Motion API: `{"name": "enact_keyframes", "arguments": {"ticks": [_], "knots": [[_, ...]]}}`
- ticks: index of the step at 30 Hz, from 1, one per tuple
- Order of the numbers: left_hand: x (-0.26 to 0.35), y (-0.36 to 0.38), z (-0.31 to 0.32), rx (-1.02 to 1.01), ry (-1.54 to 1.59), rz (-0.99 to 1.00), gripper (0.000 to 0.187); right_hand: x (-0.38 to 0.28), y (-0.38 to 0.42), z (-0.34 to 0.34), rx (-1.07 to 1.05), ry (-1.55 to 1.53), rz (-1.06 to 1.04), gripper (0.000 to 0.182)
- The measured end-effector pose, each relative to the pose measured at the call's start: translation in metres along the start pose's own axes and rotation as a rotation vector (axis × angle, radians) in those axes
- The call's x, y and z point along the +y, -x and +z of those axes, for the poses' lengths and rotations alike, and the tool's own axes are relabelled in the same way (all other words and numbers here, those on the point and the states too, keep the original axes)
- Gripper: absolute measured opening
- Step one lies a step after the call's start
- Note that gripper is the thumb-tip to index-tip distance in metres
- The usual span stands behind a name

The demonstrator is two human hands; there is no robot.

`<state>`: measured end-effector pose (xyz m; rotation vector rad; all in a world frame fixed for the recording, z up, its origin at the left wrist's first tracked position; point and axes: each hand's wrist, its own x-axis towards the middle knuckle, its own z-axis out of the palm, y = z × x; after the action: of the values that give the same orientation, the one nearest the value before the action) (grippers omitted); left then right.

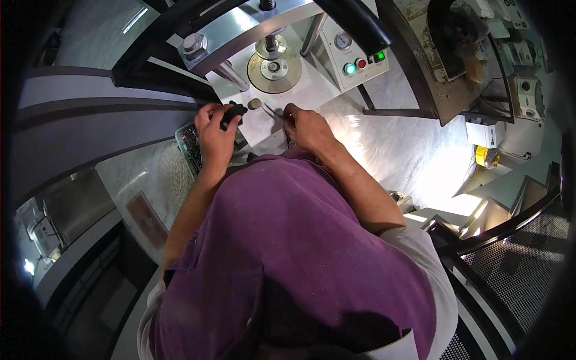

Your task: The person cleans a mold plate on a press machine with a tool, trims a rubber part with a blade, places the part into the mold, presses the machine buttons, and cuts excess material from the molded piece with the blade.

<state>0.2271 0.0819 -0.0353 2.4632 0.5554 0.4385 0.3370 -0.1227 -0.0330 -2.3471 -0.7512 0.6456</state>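
A black object (pixel 234 116) is in my left hand (pixel 214 133), its fingers wrapped round it at the left edge of the white work surface (pixel 258 125). My right hand (pixel 307 128) pinches a thin metal tool (pixel 273 111), whose tip points left toward a small round greyish piece (pixel 255 104). That piece lies on the surface between my hands. Behind it stands a press with a round metal plate (pixel 290 80) and a smaller disc at its centre.
A control box (pixel 351 51) with a gauge and lit green buttons stands right of the press. Metal posts (pixel 231 77) and a black handle (pixel 360 27) rise around the plate. A green tray (pixel 188 150) of small parts sits below my left hand.
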Motion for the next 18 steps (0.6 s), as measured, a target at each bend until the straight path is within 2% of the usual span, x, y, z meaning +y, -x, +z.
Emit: {"name": "enact_keyframes", "arguments": {"ticks": [1,5,7,8,10,11,13,14,16,18], "knots": [[0.005,-0.002,-0.007,0.081,-0.214,0.169,0.034,0.002,0.002,-0.001,0.002,-0.028,-0.002,0.024],[0.006,-0.011,-0.005,0.058,-0.088,0.155,0.032,0.008,0.004,-0.002,0.039,-0.053,0.016,0.027],[0.004,-0.014,0.001,-0.009,0.125,0.032,0.032,0.011,0.001,0.001,-0.02,-0.127,0.075,0.028],[-0.001,-0.014,0.007,-0.011,0.123,0.031,0.032,0.011,0.0,0.003,-0.022,-0.129,0.075,0.028],[-0.007,-0.012,0.016,-0.032,0.408,-0.26,0.032,0.007,-0.002,0.007,-0.003,-0.038,0.057,0.024],[-0.01,-0.011,0.019,-0.037,0.406,-0.26,0.032,0.005,-0.003,0.008,-0.003,-0.042,0.061,0.024],[-0.003,-0.01,0.019,-0.059,0.614,-0.348,0.03,0.001,-0.004,0.01,-0.017,-0.114,0.034,0.023],[-0.002,-0.01,0.019,-0.061,0.611,-0.351,0.03,-0.002,-0.005,0.011,-0.02,-0.118,0.036,0.023],[0.002,-0.011,0.02,-0.052,0.44,-0.21,0.028,-0.006,-0.008,0.013,-0.061,-0.157,0.042,0.027],[0.011,-0.015,0.016,-0.085,0.354,-0.19,0.027,-0.008,-0.009,0.017,-0.053,-0.15,0.0,0.027]]}}
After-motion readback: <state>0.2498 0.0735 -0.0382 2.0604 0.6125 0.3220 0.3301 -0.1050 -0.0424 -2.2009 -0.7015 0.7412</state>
